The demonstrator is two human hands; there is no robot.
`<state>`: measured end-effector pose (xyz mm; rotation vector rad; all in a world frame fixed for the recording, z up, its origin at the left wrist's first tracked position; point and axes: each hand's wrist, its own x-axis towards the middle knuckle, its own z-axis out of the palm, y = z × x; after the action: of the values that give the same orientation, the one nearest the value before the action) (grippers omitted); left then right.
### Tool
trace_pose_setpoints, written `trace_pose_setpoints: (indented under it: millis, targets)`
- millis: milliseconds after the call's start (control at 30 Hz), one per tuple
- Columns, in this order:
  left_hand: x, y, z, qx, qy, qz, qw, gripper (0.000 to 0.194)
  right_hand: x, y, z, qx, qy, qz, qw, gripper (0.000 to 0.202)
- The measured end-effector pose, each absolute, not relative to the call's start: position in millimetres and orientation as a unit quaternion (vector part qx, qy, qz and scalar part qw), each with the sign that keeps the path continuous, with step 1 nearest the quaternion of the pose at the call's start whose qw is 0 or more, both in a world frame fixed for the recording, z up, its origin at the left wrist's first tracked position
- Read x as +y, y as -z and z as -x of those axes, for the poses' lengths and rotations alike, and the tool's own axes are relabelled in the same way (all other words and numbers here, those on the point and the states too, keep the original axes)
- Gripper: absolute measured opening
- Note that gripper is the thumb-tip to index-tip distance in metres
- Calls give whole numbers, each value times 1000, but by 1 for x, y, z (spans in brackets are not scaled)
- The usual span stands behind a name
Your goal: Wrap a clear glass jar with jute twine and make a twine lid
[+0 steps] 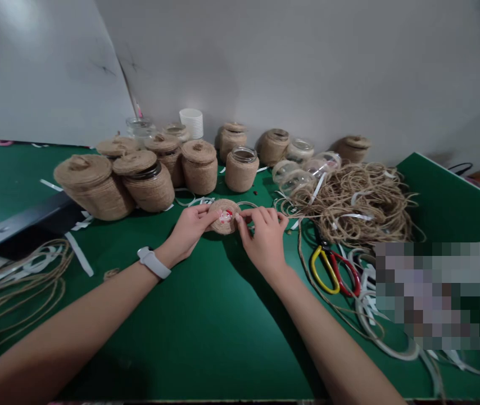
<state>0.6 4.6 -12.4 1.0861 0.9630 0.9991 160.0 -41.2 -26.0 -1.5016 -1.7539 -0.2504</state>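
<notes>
Above the green table (206, 337), a round jar lid (225, 225) is partly covered in coiled jute twine, with a clear and red patch showing at its centre. My left hand (191, 228) pinches the lid's left edge between thumb and fingers. My right hand (264, 233) is at the lid's right edge, its thumb and forefinger pinched together there. A strand of jute twine (299, 217) leads from near my right fingers toward the big tangle of twine (370, 197). What exactly lies between the right fingertips is hidden.
Behind my hands stand several twine-wrapped jars (200, 174), some lidded. Clear plastic lids (297, 183) lie beside the tangle. Scissors (335, 273) with yellow and red handles rest at right. A metal bar (25, 219) and loose twine (41, 292) are at left; white cups (191, 121) stand behind.
</notes>
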Motion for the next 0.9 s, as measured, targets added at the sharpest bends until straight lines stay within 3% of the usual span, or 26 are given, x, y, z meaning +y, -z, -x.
trace_pose_setpoints:
  millis: [900]
  targets:
    - [2, 6, 2, 413, -395, -479, 666, 29, -44, 23, -156, -695, 81, 589, 406, 11]
